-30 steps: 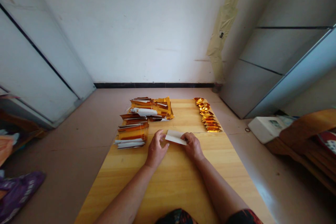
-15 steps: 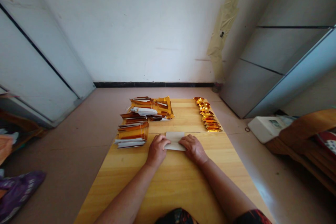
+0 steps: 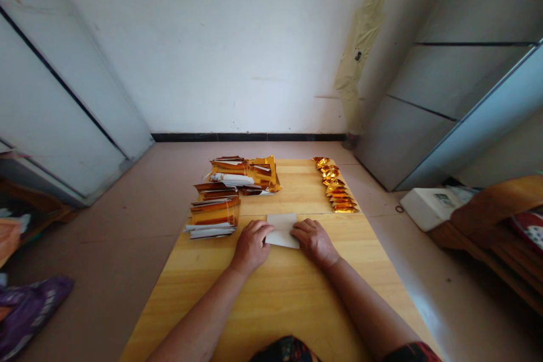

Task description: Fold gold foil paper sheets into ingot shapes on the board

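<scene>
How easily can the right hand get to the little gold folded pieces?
Probably quite easily. The right hand rests at the edge of the white paper, and only a stretch of the wooden table seems to lie between it and the row of little gold folded pieces.

"What's the person wearing?"

"A dark patterned top (image 3: 285,350) with a reddish print, just showing along the bottom of the view."

"And the sleeves?"

"A dark printed sleeve (image 3: 411,352) shows at the right arm; the forearms (image 3: 369,305) and hands (image 3: 251,247) are bare."
</scene>
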The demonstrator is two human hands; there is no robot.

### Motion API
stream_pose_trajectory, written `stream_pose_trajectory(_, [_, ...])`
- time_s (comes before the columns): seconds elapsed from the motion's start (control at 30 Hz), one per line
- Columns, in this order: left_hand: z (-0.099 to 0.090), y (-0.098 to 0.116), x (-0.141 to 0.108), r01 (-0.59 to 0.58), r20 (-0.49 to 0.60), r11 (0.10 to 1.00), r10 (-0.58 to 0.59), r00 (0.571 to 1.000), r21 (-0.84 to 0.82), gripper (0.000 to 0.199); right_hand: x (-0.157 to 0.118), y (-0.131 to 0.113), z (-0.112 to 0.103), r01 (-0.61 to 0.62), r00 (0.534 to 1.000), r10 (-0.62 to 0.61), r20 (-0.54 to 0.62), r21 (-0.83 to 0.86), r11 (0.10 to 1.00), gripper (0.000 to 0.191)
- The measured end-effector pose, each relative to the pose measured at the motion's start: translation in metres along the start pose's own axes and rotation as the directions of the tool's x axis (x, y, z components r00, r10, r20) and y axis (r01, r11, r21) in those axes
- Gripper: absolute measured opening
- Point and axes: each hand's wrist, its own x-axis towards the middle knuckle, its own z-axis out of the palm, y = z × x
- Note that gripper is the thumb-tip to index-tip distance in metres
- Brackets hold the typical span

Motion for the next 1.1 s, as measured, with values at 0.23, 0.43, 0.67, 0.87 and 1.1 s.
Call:
stream_pose_trajectory(0.23, [-0.004,0.004,-0.001,-0.092,0.035,0.983,0.087,0.996,0.156,0.039,-0.001,0.003,0.001,0.0,0.999,0.002,-0.046,0.036,0.999,0.021])
stream_pose_trajectory(0.43, [-0.004,0.001,-0.003,-0.156,0.06,0.958,0.146,0.988,0.242,0.034,-0.001,0.01,0.008,-0.011,0.996,0.021,-0.083,0.115,0.993,0.024])
stream_pose_trajectory(0.67, [-0.008,-0.004,-0.002,-0.118,0.097,0.971,0.1,0.99,0.207,0.042,-0.001,0.008,0.005,-0.021,0.995,0.032,-0.093,0.122,0.992,0.024])
stream_pose_trajectory(0.87, [-0.013,-0.005,-0.002,-0.107,0.145,0.977,0.081,0.986,0.185,0.049,0.001,0.012,0.01,-0.044,0.994,0.06,-0.095,0.164,0.985,0.025])
stream_pose_trajectory(1.1, [-0.009,0.0,0.0,-0.051,0.084,0.983,0.037,0.996,0.174,0.023,0.004,0.002,0.009,-0.129,0.985,0.142,-0.101,0.122,0.984,0.028])
